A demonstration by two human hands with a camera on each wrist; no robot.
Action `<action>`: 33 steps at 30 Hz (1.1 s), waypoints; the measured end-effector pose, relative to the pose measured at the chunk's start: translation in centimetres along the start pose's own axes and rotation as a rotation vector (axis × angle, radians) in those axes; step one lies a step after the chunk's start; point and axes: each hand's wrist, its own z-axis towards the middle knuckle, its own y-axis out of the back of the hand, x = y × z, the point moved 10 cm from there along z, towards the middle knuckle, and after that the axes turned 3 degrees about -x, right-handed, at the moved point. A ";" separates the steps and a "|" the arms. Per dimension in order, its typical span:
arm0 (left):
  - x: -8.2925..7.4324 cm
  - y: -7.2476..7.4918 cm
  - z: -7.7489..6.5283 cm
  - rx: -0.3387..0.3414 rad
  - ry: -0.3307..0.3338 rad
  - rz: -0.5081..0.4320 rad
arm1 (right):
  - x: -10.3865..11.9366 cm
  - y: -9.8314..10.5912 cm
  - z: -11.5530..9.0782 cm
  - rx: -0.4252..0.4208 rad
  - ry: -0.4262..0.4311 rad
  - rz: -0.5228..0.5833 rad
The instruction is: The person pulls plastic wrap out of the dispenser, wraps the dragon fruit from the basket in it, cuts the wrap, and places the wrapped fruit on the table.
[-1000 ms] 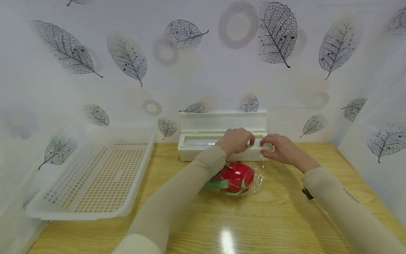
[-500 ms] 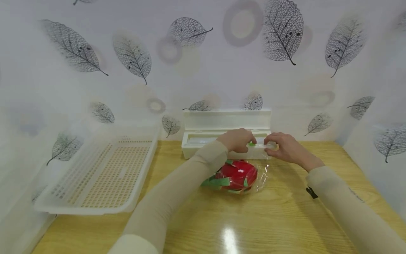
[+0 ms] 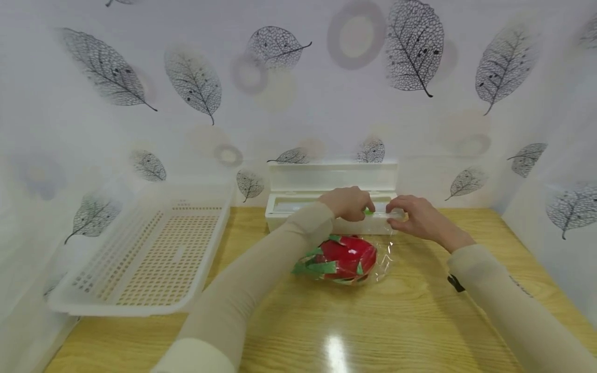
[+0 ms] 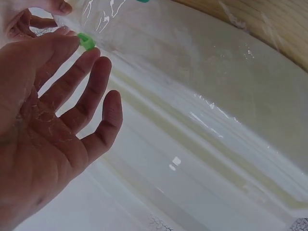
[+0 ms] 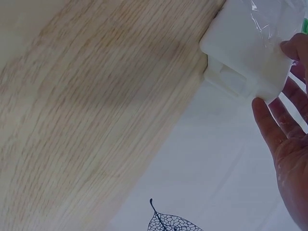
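A long white cling film dispenser stands against the back wall with its lid raised. On its front edge, near the right end, is a small green slide cutter. My left hand pinches this cutter between thumb and forefinger, the other fingers loosely bent over the box. My right hand grips the dispenser's right end, thumb in front and fingers on top. Clear cling film hangs from the front edge down to a red dragon fruit with green scales, which lies on the table partly behind my left forearm.
A white perforated plastic basket sits at the left on the wood-grain table. Behind the dispenser rises a pale wall covering with a leaf print.
The head view has shifted slightly. Both hands keep their places on the dispenser, and the dragon fruit lies where it was.
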 end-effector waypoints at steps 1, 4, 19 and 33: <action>0.0 0.0 0.1 -0.006 -0.003 0.005 | 0.0 0.0 0.0 0.002 0.000 0.000; 0.0 0.0 0.3 -0.021 -0.005 0.028 | 0.0 0.0 -0.1 0.002 0.003 0.004; 0.0 0.2 0.0 -0.062 -0.035 0.130 | -0.6 -0.2 -0.2 0.037 -0.039 0.001; 0.0 0.2 0.7 -0.225 -0.098 0.104 | -0.3 -0.1 -0.2 0.024 -0.027 0.018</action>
